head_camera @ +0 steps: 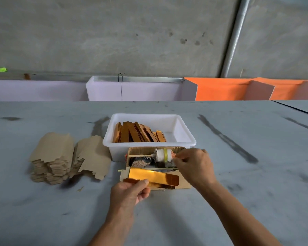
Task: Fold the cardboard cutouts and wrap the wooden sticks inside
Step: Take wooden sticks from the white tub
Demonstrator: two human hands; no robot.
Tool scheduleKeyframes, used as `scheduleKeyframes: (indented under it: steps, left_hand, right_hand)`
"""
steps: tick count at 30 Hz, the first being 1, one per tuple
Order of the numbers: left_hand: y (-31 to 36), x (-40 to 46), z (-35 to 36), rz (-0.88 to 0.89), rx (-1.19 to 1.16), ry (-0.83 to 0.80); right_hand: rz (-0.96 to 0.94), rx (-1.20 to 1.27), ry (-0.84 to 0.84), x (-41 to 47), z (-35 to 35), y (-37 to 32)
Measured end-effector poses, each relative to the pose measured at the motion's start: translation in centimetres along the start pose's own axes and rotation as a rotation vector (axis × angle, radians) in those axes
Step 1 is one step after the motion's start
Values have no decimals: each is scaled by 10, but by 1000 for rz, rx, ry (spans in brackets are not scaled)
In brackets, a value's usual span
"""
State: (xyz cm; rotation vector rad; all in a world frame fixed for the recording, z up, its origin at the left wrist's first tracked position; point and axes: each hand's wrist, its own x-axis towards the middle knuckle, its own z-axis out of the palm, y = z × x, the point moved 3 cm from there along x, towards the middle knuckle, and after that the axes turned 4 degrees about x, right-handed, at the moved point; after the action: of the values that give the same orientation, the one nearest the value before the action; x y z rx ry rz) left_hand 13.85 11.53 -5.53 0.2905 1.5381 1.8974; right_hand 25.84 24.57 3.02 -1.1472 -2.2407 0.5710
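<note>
Risk: your left hand only pinches the gold cutout by one end, so it may unfold. Right hand fingertips pinch something near the roll; sticks could roll off.

Left hand pinching gold folded cutout, right hand at small cardboard box, white tub behind
</note>
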Motion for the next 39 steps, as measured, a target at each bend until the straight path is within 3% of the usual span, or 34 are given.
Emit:
scheduleKeyframes:
  steps: [3,11,28,39]
  left_hand:
    - [0,0,1,15,18,3]
    - [2,2,4,41,37,4]
    - [-5,2,8,45,64,8]
    - [-9,6,14,35,106,28]
  right_hand:
    - [-10,-198,-108,26,17,-1]
    - [129,-256,-323,48,42,7]
    - [270,-178,-234,51,49,7]
    - [334,-35,-300,61,46,1]
